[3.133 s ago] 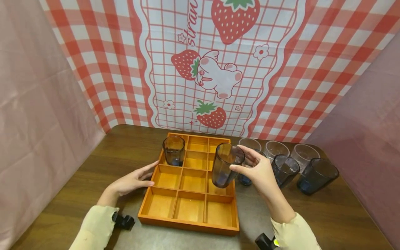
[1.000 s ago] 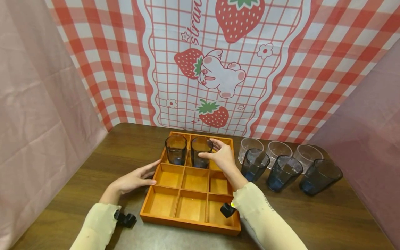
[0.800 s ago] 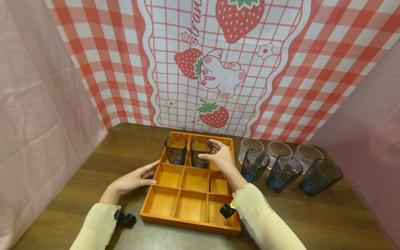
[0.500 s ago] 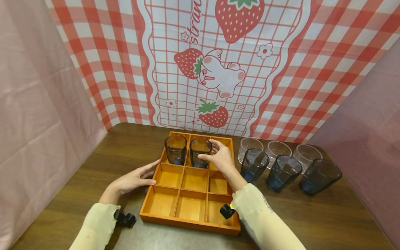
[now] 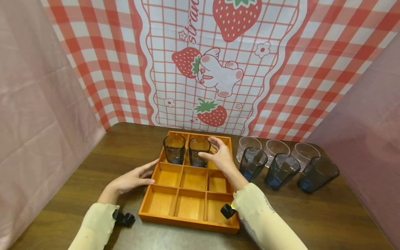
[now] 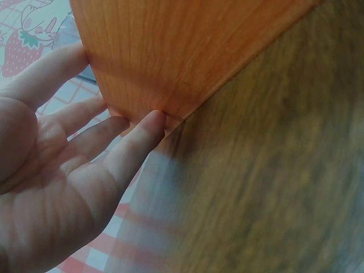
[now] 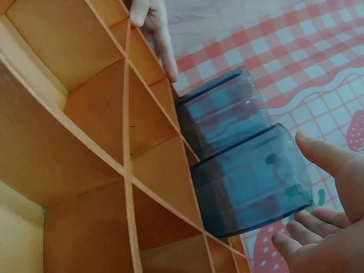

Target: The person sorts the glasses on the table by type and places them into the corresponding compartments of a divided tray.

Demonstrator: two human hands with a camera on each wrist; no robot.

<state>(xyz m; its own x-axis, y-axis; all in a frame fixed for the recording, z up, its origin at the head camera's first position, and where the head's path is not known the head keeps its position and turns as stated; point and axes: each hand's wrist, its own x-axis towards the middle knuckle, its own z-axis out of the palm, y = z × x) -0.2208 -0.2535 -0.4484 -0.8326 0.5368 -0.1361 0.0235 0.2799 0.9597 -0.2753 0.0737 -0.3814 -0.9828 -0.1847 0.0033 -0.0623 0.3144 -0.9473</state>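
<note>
A wooden compartment tray (image 5: 190, 224) lies on the table. Two dark, clear-walled tumblers stand upright in neighbouring compartments towards its back: the left tumbler (image 5: 174, 147) and the middle tumbler (image 5: 197, 152). My right hand (image 5: 222, 158) is at the middle tumbler, thumb before it and fingers behind. In the right wrist view, a gap shows between the thumb and the tumbler (image 7: 250, 182); the fingertips are close to its rim. My left hand (image 5: 132, 180) rests its extended fingers along the tray's left side, its fingertips (image 6: 153, 120) touching the wood in the left wrist view.
Right of the tray stand three more dark tumblers (image 5: 282, 170) in a row. Behind them are three colourless glasses (image 5: 276, 147). A strawberry-print checked cloth (image 5: 125, 69) hangs at the table's back edge, with pink cloth (image 5: 47, 86) at the sides.
The right hand carried the second tumbler leftwards from above the tray's right side and set it in the middle compartment. Its fingers have since loosened from it. The left hand stayed put.
</note>
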